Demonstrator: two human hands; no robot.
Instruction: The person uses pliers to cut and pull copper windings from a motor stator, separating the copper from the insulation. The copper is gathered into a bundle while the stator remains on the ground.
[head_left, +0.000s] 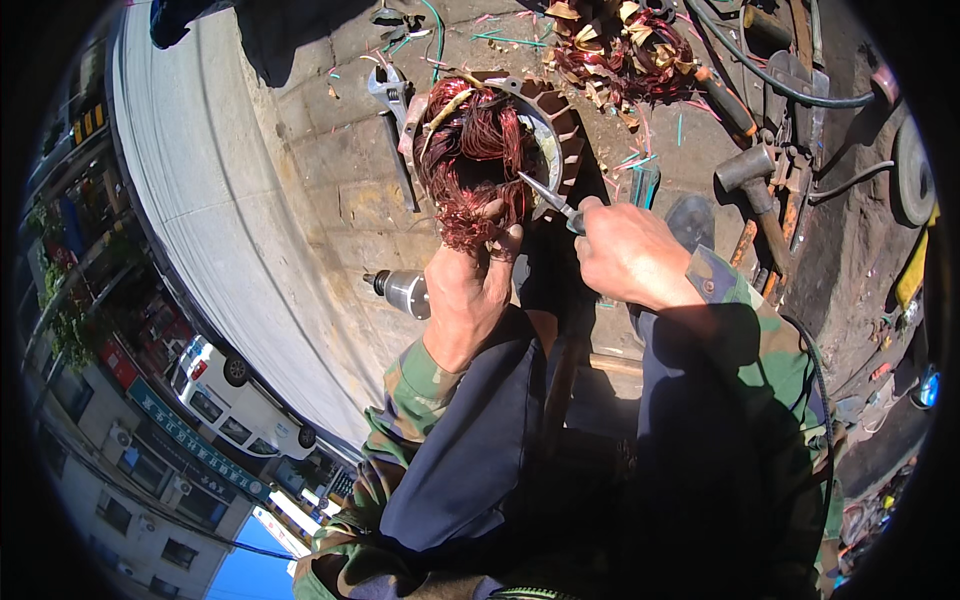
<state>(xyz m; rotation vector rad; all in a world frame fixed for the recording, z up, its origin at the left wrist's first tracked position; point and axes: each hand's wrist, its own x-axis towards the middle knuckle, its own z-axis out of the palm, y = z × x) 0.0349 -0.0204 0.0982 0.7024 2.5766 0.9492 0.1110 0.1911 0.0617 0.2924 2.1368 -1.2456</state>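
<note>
In front of me stands an electric motor stator with a finned housing (568, 120), its reddish enamelled copper windings (491, 135) bulging around the dark bore. My left hand (472, 281) is at the near side, thumb and fingers closed on a frayed bunch of cut copper wire ends (469, 221). My right hand (630, 251) grips a pointed metal hand tool (549, 195) with a dark handle; whether it is pliers or another tool I cannot tell. Its tip meets the windings at the bore's right edge. A pale strip of lacing or sleeving (450, 116) lies across the coils.
Left of the stator lie an adjustable wrench (388, 91) and a power tool (405, 291), partly hidden by my hand. Removed copper coils (626, 52) are heaped behind. To the right are a hammer (750, 172), an orange-handled tool (724, 101) and a hose (780, 82).
</note>
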